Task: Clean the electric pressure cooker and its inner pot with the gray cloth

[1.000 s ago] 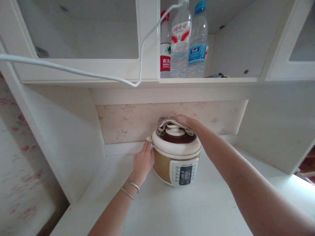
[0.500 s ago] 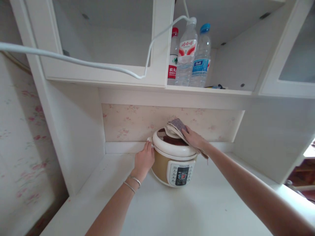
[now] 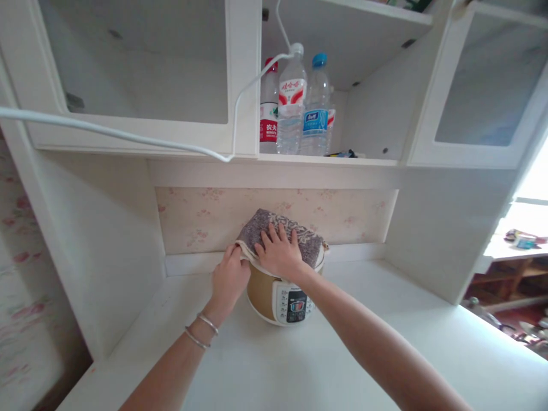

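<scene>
Head view: a patterned cloth (image 3: 299, 241) covers the lid of the electric cooker (image 3: 262, 292) on the white counter (image 3: 342, 354). The right hand (image 3: 278, 255) lies flat on it, fingers splayed; the left hand (image 3: 229, 279) clenches its left edge. The control panel (image 3: 293, 302) shows uncovered.

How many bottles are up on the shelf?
3, side by side on the shelf: red-capped bottle left, white-capped bottle middle, blue-capped bottle right. Another may hide behind them.
</scene>
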Action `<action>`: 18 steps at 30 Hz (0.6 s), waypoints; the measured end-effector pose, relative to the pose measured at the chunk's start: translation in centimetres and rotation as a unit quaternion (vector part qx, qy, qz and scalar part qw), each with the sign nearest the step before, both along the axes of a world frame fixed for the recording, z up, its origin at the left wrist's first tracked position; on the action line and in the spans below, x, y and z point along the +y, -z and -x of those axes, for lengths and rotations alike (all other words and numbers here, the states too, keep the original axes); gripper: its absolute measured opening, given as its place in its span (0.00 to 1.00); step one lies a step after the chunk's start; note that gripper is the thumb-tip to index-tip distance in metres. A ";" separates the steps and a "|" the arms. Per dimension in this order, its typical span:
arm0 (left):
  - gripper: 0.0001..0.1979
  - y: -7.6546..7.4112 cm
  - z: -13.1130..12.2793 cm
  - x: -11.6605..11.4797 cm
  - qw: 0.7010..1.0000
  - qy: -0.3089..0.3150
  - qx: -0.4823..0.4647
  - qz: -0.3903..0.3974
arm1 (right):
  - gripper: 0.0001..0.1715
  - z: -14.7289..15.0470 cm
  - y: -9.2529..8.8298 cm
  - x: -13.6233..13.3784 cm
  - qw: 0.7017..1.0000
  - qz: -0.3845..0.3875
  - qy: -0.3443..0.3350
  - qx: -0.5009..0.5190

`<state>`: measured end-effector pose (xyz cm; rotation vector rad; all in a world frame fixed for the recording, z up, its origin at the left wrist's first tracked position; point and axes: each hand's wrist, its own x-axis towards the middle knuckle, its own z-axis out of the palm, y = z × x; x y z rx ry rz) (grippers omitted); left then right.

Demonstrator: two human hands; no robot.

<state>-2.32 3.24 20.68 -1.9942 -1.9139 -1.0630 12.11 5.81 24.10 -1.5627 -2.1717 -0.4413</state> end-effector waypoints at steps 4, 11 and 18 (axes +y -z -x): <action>0.12 -4.0 -3.3 -2.0 0.990 0.064 -0.025 -0.125 | 0.29 -0.2 -0.3 0.3 0.999 0.003 -0.033 0.024; 0.30 -6.4 -8.9 2.6 0.979 0.132 -0.131 0.081 | 0.24 -3.7 -1.2 1.2 0.934 -0.049 -0.033 0.352; 0.42 -5.8 -8.5 7.1 0.983 0.035 -0.091 0.154 | 0.10 -9.6 5.1 -3.8 0.807 -0.140 -0.122 0.560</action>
